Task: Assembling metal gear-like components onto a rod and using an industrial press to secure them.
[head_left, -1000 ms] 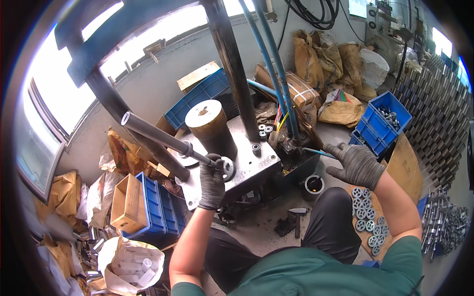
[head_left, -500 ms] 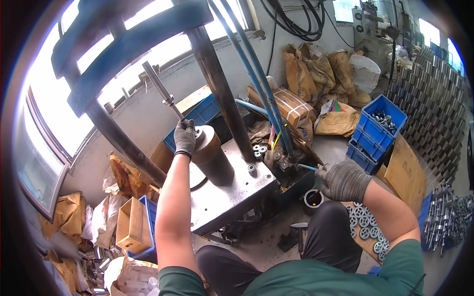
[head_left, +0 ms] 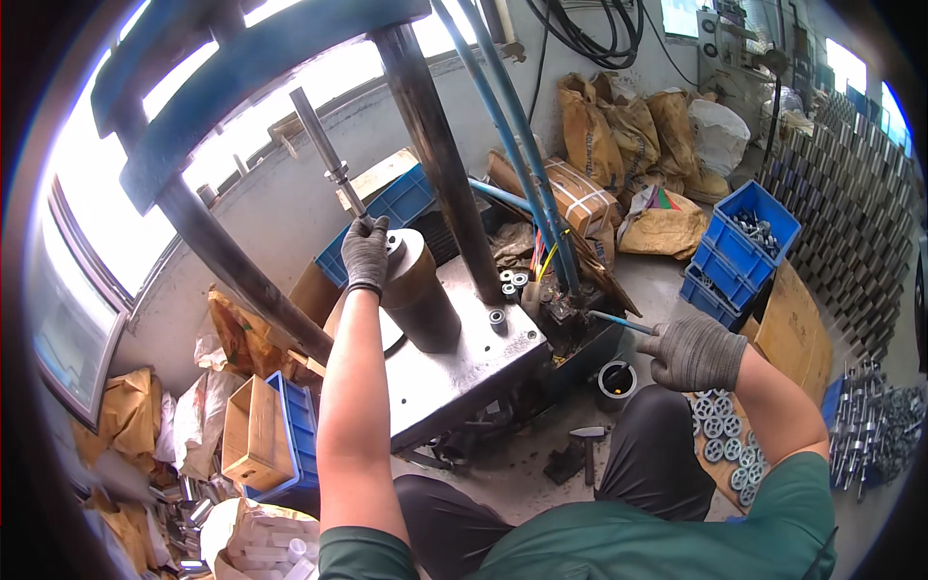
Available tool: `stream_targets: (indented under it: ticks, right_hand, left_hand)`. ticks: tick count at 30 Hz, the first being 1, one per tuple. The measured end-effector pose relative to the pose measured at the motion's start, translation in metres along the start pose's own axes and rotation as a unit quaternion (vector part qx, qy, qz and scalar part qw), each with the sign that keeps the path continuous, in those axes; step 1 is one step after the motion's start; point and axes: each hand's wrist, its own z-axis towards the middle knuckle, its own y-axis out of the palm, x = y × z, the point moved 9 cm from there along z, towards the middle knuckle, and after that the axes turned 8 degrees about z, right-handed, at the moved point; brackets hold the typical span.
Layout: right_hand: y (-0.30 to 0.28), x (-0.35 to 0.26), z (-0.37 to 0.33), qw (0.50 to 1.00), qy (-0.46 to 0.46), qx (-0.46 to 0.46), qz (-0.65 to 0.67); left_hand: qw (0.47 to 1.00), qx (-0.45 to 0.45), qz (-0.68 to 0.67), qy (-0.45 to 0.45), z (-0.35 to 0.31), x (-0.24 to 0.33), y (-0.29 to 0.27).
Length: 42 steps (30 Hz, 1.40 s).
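Note:
My left hand (head_left: 364, 256), in a grey glove, is closed round the lower end of a long stepped metal shaft (head_left: 320, 135). The shaft leans up and to the left, under the blue press frame (head_left: 261, 87). Just right of that hand stands a thick metal cylinder (head_left: 425, 309) on the press's steel table (head_left: 474, 372); the shaft's lower tip is hidden by my fingers. My right hand (head_left: 698, 354), gloved too, is closed on the near end of a light blue lever (head_left: 623, 322) beside the press. Small ring-shaped bearings (head_left: 498, 320) sit at the table's right side.
Dark press columns (head_left: 440, 145) rise on both sides of the cylinder. A hammer (head_left: 588, 452) and a black cup (head_left: 616, 380) are on the floor by my knees. Spoked metal wheels (head_left: 715, 425) lie at right, near stacked blue crates (head_left: 739, 237). Another crate (head_left: 300, 425) stands left.
The view has shifted slightly. My right hand has moved a little right, and more of the blue lever shows. My left hand remains on the shaft.

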Motion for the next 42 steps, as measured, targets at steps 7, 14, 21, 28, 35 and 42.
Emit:
stream_targets:
  ticks: [7,14,21,28,35,42]
  right_hand:
    - [0.042,0.009,-0.030,0.999,0.010,-0.021,0.022]
    - [0.084,0.017,-0.053,0.998,0.030,0.010,0.057]
    - [0.076,0.014,-0.055,0.994,0.041,0.086,0.051]
    - [0.069,0.009,-0.056,0.988,0.037,0.142,0.039]
    - [0.067,0.007,-0.055,0.987,0.042,0.152,0.039]
    - [0.064,0.006,-0.053,0.987,0.083,0.121,0.062]
  left_hand:
    - [0.999,0.026,-0.031,0.017,-0.007,0.011,-0.007]
    - [0.996,-0.009,-0.088,0.009,-0.007,0.008,-0.005]
    - [1.000,0.012,0.016,-0.006,0.000,0.000,-0.006]
    - [1.000,-0.014,-0.009,-0.017,0.001,-0.005,-0.003]
    - [0.999,-0.005,-0.048,0.004,-0.005,0.003,-0.004]
    - [1.000,0.003,-0.011,0.002,-0.002,0.000,-0.004]
